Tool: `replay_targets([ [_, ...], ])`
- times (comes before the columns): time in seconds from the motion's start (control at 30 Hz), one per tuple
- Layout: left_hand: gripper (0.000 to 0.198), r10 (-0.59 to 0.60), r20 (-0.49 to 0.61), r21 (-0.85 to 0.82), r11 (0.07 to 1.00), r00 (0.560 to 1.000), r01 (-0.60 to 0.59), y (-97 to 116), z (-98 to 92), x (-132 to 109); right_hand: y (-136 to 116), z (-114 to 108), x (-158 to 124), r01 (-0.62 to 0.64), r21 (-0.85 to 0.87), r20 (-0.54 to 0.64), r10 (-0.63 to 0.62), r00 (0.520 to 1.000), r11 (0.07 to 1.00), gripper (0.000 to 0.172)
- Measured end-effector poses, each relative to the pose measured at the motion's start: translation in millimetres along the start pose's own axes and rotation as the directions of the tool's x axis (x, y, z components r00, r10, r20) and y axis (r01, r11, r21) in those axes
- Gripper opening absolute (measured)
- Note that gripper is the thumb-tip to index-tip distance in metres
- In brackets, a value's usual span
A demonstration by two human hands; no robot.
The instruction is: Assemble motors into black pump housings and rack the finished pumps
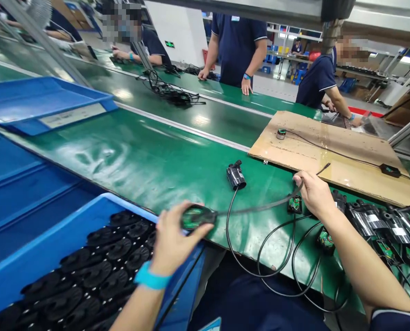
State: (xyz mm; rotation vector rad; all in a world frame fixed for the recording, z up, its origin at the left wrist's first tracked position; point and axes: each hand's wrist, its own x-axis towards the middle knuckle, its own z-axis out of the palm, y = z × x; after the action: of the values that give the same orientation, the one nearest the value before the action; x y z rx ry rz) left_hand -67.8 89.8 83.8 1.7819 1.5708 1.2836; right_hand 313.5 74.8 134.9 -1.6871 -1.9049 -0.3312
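Taking the view as a dial with 12 o'clock away from the wearer, the left hand (172, 239) is at 7 o'clock, its grip closed round the part (195, 218), a black shell with a green board inside. Thumb on the near side and fingers on the far one leave the board facing up, seemingly so that it can be seen and not pressed. The part is just above the near edge of the table (139, 165), though blur hides its details. From it the cable (256, 208) runs toward 3 o'clock to the right hand (313, 193), whose grip is pinched on it near a thin end poking past the fingers; holding both ends apart probably stops the cable from sagging into the loops below. Near the centre lies a black cylinder (236, 175), its own lead curling toward 6 o'clock. At 4 o'clock small boards (295, 203) lie beside the right forearm, with a row of cylinders (373, 218) further out, apparently grouped to be within easy reach. The cardboard (287, 149) at 3 o'clock perhaps shields what it lies on; it bears a round piece (281, 134) on a lead. At 8 o'clock the bin (66, 232) holds black pieces (97, 274) in close rows, likely for neat storage.
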Motion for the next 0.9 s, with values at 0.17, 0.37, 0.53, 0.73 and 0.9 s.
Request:
replay_targets([
  [0.17, 0.055, 0.193, 0.204, 0.313, 0.916, 0.96, -0.251, -16.6, 10.0, 0.9, 3.5, -10.2, 30.3, 0.0, 0.065, -0.087, 0.005, 0.996, 0.998, 0.05],
  [0.37, 0.047, 0.119, 0.68, 0.432, 0.732, 0.723, -0.527, -0.6, -4.9, 44.5, -49.9, -17.7, 36.6, 0.119, 0.459, -0.059, -0.104, 0.993, 0.881, 0.034],
  [0.53, 0.046, 0.11, 0.792, 0.487, 0.479, 0.6, -0.731, 12.6, 26.3, 79.0, -102.5, -4.3, -44.4, 0.343, 0.536, 0.273, -0.543, 0.794, 0.771, 0.03],
  [0.73, 0.063, 0.242, 0.727, 0.455, 0.531, 0.642, -0.715, -2.7, 38.0, 105.6, -92.7, -21.4, -118.3, 0.089, 0.521, 0.641, -0.457, 0.617, 0.849, 0.046],
  [0.9, 0.069, 0.328, 0.754, 0.247, 0.661, 0.569, -0.709, -28.2, 34.9, 121.1, -78.4, -12.0, -99.2, -0.084, 0.366, 0.491, -0.115, 0.864, 0.927, 0.034],
])
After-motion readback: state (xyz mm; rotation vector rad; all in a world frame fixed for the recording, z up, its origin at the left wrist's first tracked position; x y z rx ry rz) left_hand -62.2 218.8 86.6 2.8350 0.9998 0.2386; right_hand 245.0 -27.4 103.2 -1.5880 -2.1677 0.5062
